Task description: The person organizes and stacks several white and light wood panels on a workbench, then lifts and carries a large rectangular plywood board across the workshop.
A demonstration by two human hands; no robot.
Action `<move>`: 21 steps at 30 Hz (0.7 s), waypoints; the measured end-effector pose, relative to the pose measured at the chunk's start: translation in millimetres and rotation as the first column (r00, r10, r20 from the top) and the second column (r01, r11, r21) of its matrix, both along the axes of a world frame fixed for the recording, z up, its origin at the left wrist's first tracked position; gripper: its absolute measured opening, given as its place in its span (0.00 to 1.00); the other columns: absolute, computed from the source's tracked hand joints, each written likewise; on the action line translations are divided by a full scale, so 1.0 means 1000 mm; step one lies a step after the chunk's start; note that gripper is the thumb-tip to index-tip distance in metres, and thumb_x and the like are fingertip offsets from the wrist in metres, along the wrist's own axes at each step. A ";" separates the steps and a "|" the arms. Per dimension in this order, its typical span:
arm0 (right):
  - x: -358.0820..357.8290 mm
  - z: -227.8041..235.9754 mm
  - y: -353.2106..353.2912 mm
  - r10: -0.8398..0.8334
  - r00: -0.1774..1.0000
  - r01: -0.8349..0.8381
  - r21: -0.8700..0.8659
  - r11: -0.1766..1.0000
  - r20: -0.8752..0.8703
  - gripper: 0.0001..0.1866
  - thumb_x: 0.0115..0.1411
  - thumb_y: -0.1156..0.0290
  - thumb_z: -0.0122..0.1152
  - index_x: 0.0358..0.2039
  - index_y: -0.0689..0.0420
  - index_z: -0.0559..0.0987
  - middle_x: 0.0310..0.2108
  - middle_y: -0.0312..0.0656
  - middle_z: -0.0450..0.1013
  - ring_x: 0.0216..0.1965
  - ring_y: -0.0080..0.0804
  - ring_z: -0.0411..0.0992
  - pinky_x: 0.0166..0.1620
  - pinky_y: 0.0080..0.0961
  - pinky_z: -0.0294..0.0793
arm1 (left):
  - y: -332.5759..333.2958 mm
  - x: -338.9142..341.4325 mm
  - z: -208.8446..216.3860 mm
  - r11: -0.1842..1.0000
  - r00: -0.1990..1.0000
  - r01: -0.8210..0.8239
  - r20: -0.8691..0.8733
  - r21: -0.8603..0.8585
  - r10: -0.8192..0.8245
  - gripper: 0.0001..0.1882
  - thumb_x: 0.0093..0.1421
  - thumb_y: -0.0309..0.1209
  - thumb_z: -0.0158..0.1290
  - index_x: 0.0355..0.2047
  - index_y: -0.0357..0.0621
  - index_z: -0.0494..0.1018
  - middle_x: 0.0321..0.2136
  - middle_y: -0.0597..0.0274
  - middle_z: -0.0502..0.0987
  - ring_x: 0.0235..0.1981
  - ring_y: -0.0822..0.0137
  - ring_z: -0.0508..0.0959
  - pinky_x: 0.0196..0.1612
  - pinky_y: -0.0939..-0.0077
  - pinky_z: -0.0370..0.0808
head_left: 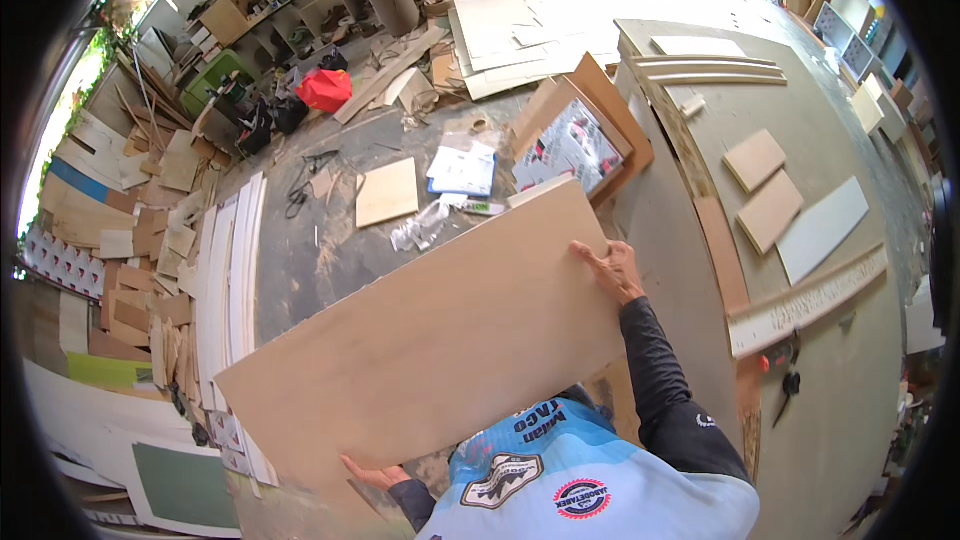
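Observation:
A large rectangular plywood board (430, 340) slants across the front of my body, its far right corner higher in the picture than its left end. My right hand (615, 272) grips the board's right edge, with the thumb lying on the upper face. At the lower edge, my left hand (372, 473) holds the board near its left end. Most of the left fingers are hidden beneath it. Just past the far edge, a cardboard box (625, 155) with a shiny printed sheet stands close to the right corner.
On the right, a long workbench (850, 420) carries wood strips, small panels (770, 210) and a black-and-red tool. Beyond my board lie a square wood piece (388, 192), papers (463, 170) and crumpled plastic (422, 228). Long white strips (225, 280) and scrap wood lie left; a red bag (325, 90) sits farther back.

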State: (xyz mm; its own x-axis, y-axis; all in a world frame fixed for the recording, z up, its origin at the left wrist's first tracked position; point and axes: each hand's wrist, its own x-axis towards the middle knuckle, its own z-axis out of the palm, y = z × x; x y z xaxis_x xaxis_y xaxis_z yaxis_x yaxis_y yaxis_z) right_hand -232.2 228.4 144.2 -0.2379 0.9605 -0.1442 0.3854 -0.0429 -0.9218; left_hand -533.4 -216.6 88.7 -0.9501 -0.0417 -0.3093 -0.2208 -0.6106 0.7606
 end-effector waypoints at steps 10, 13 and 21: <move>-0.150 0.011 0.211 0.149 0.980 -0.140 -0.074 0.987 0.135 0.38 0.51 0.39 0.68 0.20 0.73 0.80 0.17 0.51 0.76 0.20 0.34 0.77 0.30 0.34 0.76 | 0.162 -0.094 -0.007 0.981 0.994 -0.110 -0.027 -0.159 0.107 0.29 0.70 0.48 0.42 0.62 0.38 0.63 0.61 0.54 0.67 0.59 0.55 0.67 0.61 0.58 0.66; -0.178 -0.012 0.269 0.142 0.961 -0.128 -0.074 0.989 0.239 0.37 0.52 0.40 0.68 0.18 0.71 0.79 0.16 0.47 0.74 0.20 0.29 0.75 0.27 0.32 0.74 | 0.218 -0.131 -0.020 0.990 0.998 -0.068 -0.001 -0.127 0.069 0.30 0.69 0.47 0.44 0.62 0.38 0.64 0.60 0.54 0.68 0.59 0.55 0.68 0.61 0.58 0.66; -0.252 -0.020 0.414 -0.032 0.976 0.032 0.006 0.999 0.217 0.39 0.51 0.36 0.67 0.16 0.68 0.78 0.15 0.43 0.73 0.19 0.26 0.72 0.26 0.32 0.72 | 0.416 -0.270 -0.026 0.990 0.990 0.138 -0.022 -0.036 -0.139 0.31 0.68 0.49 0.45 0.63 0.39 0.63 0.61 0.55 0.67 0.60 0.55 0.67 0.61 0.57 0.65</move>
State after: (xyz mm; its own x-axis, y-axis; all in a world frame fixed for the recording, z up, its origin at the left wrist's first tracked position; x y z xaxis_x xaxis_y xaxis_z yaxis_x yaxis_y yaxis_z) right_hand -484.2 642.6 124.5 -0.1703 0.9676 -0.1864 0.5752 -0.0560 -0.8161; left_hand -803.4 199.8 62.6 -0.9548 0.0808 -0.2862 -0.2823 -0.5488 0.7869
